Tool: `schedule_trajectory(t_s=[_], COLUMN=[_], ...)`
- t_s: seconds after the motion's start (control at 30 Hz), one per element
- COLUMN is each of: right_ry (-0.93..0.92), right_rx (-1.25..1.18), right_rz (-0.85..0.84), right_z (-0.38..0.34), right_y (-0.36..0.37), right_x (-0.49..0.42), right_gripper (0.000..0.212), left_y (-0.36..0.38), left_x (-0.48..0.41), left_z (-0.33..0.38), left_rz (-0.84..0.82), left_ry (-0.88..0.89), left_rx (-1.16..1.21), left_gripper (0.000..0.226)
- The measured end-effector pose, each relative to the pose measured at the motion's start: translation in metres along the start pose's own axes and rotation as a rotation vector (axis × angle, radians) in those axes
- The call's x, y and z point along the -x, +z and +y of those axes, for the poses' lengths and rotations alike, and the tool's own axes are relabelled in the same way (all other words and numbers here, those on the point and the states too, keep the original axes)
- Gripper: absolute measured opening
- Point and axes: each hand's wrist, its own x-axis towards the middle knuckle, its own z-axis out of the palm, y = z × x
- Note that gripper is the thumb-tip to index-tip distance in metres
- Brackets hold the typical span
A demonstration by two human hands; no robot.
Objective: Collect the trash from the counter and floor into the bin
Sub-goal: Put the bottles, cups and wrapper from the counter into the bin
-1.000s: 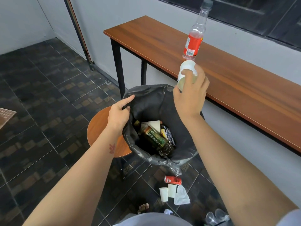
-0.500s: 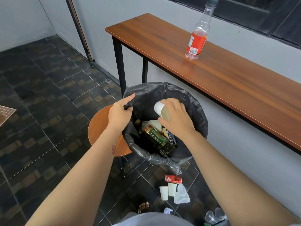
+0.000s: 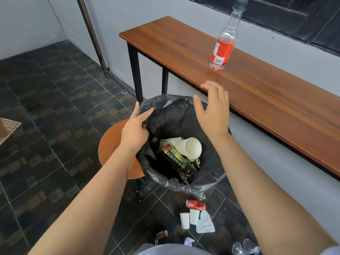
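A bin lined with a black bag (image 3: 165,109) stands below the wooden counter (image 3: 266,100). My left hand (image 3: 135,128) pinches the bag's left rim. My right hand (image 3: 213,111) hovers above the bin with fingers spread and nothing in it. A white paper cup (image 3: 189,149) lies inside on a dark green bottle (image 3: 176,161) and other trash. A clear bottle with a red label (image 3: 225,43) stands on the counter. On the floor lie a red can (image 3: 195,204), two white cups (image 3: 189,218) and a crumpled tissue (image 3: 205,222).
A round wooden stool (image 3: 112,144) sits left of the bin, partly under it. Clear plastic cups (image 3: 246,248) lie on the dark tiled floor at the bottom right. My foot (image 3: 161,236) shows near the bottom. A grey wall runs behind the counter.
My right hand carried the white cup from the counter down into the bin, let it go and rose empty above the bin. The left hand stayed on the bag rim.
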Motion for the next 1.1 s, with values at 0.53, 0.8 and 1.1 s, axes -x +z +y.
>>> schedule_trajectory(t_s=[0.53, 0.8, 1.1], right_ry=[0.451, 0.631, 0.523], right_rx=[-0.038, -0.217, -0.208], right_rz=[0.075, -0.032, -0.067], right_z=[0.04, 0.063, 0.02], right_y=[0.031, 0.051, 0.021], right_x=[-0.115, -0.144, -0.098], right_gripper=[0.083, 0.08, 0.057], left_y=[-0.002, 0.0, 0.002], left_x=[-0.006, -0.01, -0.009], left_z=[-0.002, -0.002, 0.002], left_rz=[-0.077, -0.064, -0.031], left_ry=[-0.044, -0.069, -0.074], left_rx=[-0.081, -0.096, -0.103], left_gripper=[0.076, 0.074, 0.07])
